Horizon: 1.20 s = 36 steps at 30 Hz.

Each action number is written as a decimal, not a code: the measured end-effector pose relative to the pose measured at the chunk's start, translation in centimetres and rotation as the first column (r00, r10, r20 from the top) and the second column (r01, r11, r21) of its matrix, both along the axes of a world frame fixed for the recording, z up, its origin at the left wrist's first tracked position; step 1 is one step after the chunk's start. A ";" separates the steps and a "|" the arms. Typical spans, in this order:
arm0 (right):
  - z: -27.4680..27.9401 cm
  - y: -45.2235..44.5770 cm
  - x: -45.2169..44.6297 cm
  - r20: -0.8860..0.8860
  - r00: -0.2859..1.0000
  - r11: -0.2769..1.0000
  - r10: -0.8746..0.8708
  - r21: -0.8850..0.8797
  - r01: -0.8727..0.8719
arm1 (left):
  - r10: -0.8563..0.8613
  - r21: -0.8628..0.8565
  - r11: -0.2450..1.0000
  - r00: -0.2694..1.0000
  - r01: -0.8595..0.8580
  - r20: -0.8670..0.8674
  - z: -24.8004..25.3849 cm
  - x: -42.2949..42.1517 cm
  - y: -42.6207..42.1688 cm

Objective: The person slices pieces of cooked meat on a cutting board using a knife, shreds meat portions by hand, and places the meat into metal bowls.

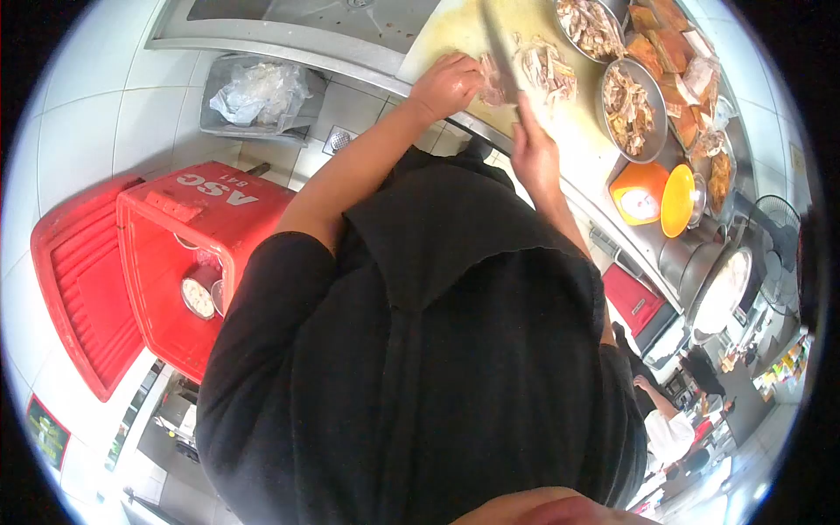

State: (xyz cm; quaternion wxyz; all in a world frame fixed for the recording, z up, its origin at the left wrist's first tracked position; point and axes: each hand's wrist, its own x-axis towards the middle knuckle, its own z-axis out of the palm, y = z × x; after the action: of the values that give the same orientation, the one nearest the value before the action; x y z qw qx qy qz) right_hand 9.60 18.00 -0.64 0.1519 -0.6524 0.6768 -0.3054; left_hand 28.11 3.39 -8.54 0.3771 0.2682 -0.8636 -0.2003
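My right hand [535, 157] is wrapped round the handle of a large knife [500, 48], its blade reaching away over the yellowish cutting board [446, 35]. Left of the blade, my left hand [449, 86] has its fingers curled against a piece of cooked-looking meat [493, 80]. On the blade's right side lies a pile of sliced meat [549, 72]. Beyond it stand two metal bowls with cut meat, a near bowl [658, 131] and a far bowl [622, 54]. My left fingertips are partly hidden.
Large browned meat chunks [669, 48] lie at the right. Closer are an orange scale-like object [636, 194] and a yellow dish [677, 201]. A metal sink [302, 33] is on the left, above a bin [254, 131]. An open red box [210, 206] stands behind left. People [669, 437] work at right.
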 end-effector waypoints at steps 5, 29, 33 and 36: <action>2.4 -2.4 -0.1 -0.029 0.999 0.965 -0.013 0.261 0.020 | -0.018 -0.033 0.999 1.000 0.019 0.019 -0.3 0.0 -0.3; -0.4 -1.4 1.3 0.016 1.000 0.992 0.001 0.126 -0.003 | 0.040 0.016 0.999 0.999 -0.040 -0.002 0.1 1.8 0.7; 2.6 -1.0 2.3 0.114 0.993 0.990 -0.014 -0.137 0.029 | 0.133 0.065 0.990 0.986 -0.127 -0.102 -0.1 2.0 1.0; 0.0 0.6 2.4 0.030 0.999 0.998 -0.031 0.054 0.029 | 0.181 0.115 0.980 0.971 -0.164 -0.154 0.1 2.0 1.0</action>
State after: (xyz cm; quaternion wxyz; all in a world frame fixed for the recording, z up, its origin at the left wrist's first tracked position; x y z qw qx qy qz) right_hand 12.02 18.64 -0.66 0.1751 -0.6331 0.6920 -0.2995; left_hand 30.16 4.36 -8.45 0.4484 0.3438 -0.7918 -0.2318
